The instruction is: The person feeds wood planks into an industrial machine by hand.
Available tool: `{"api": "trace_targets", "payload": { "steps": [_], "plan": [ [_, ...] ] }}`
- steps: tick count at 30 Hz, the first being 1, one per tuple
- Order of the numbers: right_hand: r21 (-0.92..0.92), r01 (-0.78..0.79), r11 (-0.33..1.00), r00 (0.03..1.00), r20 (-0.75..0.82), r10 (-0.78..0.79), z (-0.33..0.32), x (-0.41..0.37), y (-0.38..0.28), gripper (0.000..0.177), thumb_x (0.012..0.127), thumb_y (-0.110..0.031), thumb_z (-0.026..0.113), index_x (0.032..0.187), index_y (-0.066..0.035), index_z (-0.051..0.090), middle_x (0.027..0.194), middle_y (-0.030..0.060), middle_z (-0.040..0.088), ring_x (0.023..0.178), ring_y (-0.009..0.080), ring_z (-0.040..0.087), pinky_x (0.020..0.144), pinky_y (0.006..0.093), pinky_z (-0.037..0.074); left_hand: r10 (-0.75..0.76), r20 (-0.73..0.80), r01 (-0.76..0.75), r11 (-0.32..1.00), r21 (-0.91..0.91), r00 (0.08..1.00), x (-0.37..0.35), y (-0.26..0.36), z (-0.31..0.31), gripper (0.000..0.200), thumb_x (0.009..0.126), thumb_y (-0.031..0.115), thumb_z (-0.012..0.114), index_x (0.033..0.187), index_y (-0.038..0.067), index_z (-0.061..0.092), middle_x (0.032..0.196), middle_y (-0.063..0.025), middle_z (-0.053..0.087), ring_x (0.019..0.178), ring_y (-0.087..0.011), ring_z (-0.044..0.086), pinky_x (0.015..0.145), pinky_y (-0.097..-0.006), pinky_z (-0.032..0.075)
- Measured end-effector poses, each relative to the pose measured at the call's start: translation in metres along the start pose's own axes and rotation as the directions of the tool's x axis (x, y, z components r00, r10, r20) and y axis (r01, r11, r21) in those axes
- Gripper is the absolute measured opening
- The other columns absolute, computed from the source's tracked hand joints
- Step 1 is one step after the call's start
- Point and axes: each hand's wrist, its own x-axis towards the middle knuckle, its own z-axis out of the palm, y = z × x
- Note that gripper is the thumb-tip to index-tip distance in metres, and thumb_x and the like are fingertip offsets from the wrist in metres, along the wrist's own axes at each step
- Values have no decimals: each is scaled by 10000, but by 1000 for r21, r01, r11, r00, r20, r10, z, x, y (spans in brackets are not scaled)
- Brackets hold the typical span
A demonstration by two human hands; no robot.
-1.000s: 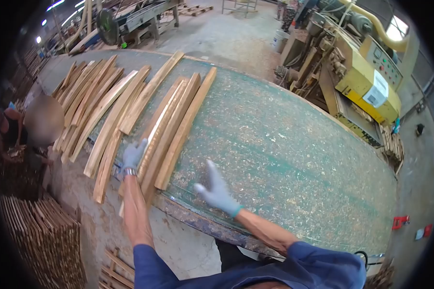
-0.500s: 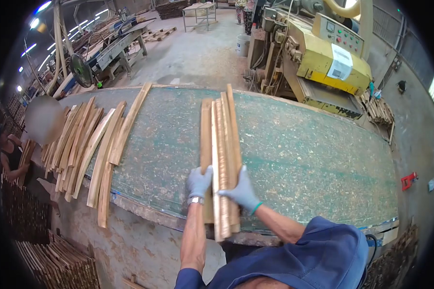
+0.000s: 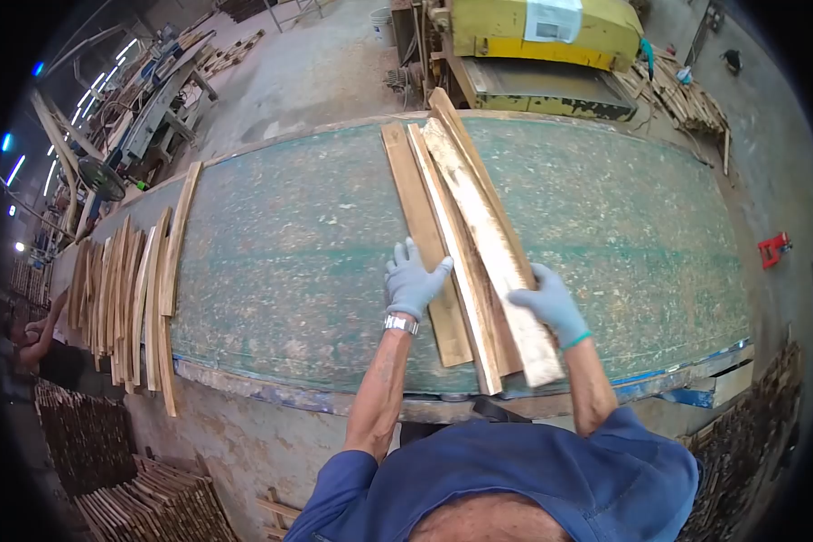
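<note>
Several wooden strips lie fanned out on the green worktable (image 3: 289, 244) in front of me. My left hand (image 3: 415, 280), in a grey glove, rests on the flat brown strip (image 3: 415, 203) at the left of the group, its fingers spread and its thumb toward a thin strip on edge (image 3: 453, 253). My right hand (image 3: 553, 305), gloved too, grips the pale, rough-faced strip (image 3: 490, 230) from the right, thumb over its top face. Another brown strip (image 3: 479, 163) lies along the right side of the pale one, partly hidden.
More strips (image 3: 122, 289) lie in a row at the table's left end, near another person's arm (image 3: 45, 334). A yellow machine (image 3: 551, 41) stands beyond the far edge. Stacked wood (image 3: 158, 501) sits on the floor at lower left. A red tool (image 3: 772, 250) appears at far right.
The strips between my hands have spread from a close bundle into a fan. My right hand has moved right with the pale strip; my left fingers have opened. The view has shifted downward.
</note>
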Motion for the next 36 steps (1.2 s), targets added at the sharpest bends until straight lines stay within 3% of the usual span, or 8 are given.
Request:
{"api": "trace_targets", "payload": {
  "steps": [9,13,19,22,25,29,33,36],
  "plan": [
    [-62,52,997,995,-81,-57,-174,-77,5,597,710,-98,751,1243,87,556,1123,120,667,1017,186,628,885,311,502,58,-168,-36,991,131,984,-11,76,57,872,765,356,722,1462,-21,358,1183,-152,579,1035,-336,541,894,-474,442],
    [-918,-95,385,884,-255,-391,-170,-60,90,838,682,-183,792,1378,75,404,1347,245,511,1191,344,542,1018,393,446,-29,31,43,646,-762,999,-8,65,-7,554,782,105,633,1303,-57,538,1089,-120,673,989,-214,638,851,-337,522],
    [-751,71,656,947,-156,-281,-180,-57,77,802,767,-275,771,1408,19,390,1376,241,475,1224,409,491,1031,452,417,-65,-24,-4,302,-953,998,-31,11,-61,602,789,57,588,1376,-52,505,1231,-103,633,1023,-182,630,900,-302,509],
    [-637,135,759,971,-67,-229,-171,-54,82,750,796,-231,737,1425,-15,390,1404,209,478,1250,390,497,1042,444,421,-158,49,112,419,-901,986,-21,-54,-50,622,809,125,619,1387,-57,480,1306,-155,593,1120,-242,602,971,-364,481],
    [-459,148,876,953,-171,-250,-170,-52,90,744,799,-181,711,1439,-12,371,1417,210,475,1294,383,484,1076,428,409,32,-525,150,942,301,850,-13,-37,-33,651,832,202,634,1404,-51,450,1356,-227,538,1227,-352,526,1043,-435,424],
    [62,170,983,947,-285,-146,-199,-59,98,740,804,-143,692,1452,-3,363,1426,205,475,1334,390,456,1110,418,379,135,52,-136,991,18,989,-33,105,0,1035,702,432,818,1515,53,301,1479,-255,342,1322,-436,411,1119,-444,356],
    [-951,-162,262,937,-232,-262,-214,-75,99,795,756,-265,784,1436,-72,421,1433,224,426,1277,388,472,1032,451,410,-68,255,97,990,-106,964,-41,117,31,1265,539,497,910,1552,128,249,1483,-264,263,1322,-420,417,1085,-404,408],
    [-831,98,548,906,-153,-395,-157,-56,60,832,704,-461,797,1385,-106,478,1386,223,444,1311,394,383,1041,503,367,-109,261,150,979,-140,959,-37,106,34,1252,524,370,918,1553,128,248,1385,-248,319,1241,-406,488,1057,-380,441]
  ]
}}
